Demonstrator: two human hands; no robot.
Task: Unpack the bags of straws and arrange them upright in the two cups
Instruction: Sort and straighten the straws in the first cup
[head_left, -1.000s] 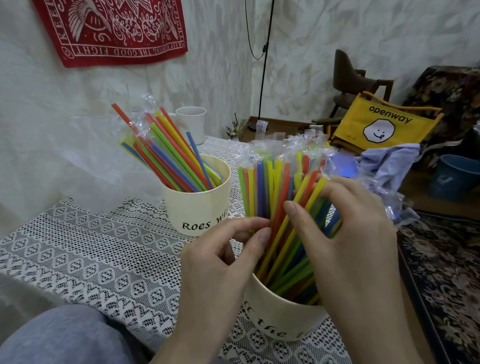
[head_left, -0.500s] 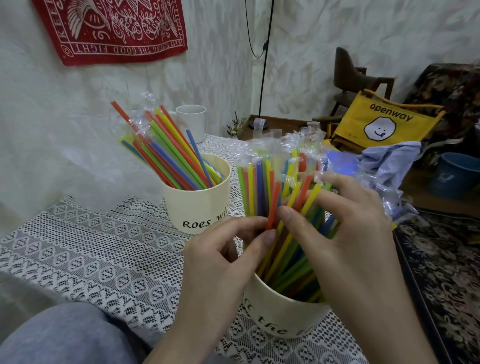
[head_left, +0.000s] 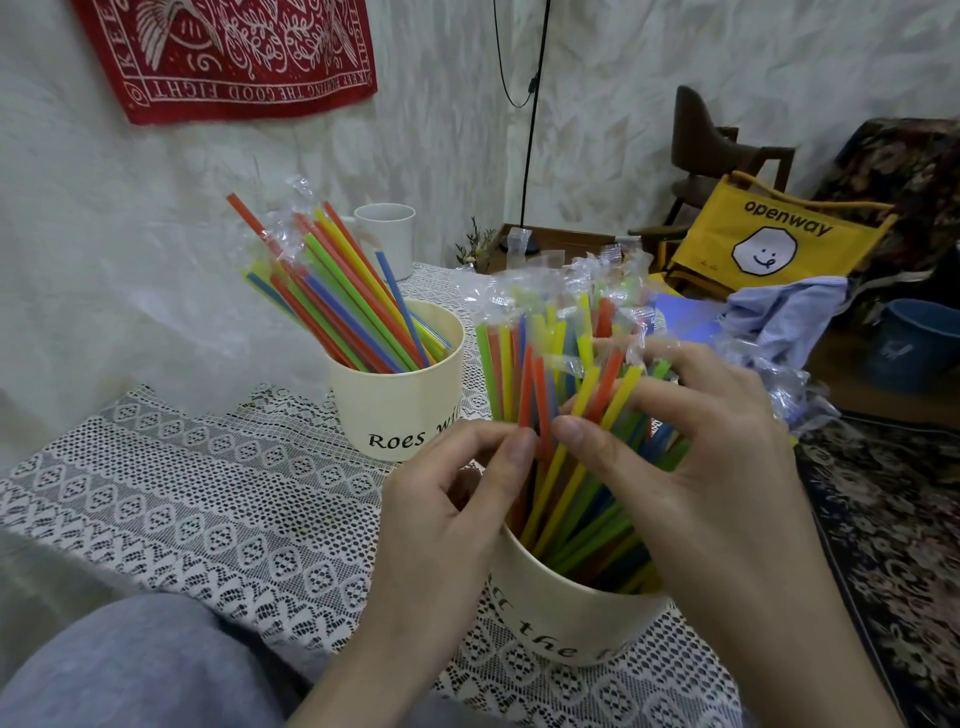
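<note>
Straws (head_left: 343, 291) leaned toward 10 o'clock in the far cup (head_left: 400, 400). Left hand (head_left: 452, 525) pinched near-cup (head_left: 566, 618) straws (head_left: 540, 384) w/ thumb & forefinger; right hand (head_left: 696, 467) curled round the bundle at 3 o'clock (wrappers probably slippery). Light, bendy: best gripped mid-shaft.

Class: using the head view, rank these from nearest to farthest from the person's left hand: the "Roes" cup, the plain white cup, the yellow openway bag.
1. "Roes" cup, just beyond the left hand.
2. Plain white cup, farther back by the wall.
3. Yellow openway bag, far right.
</note>
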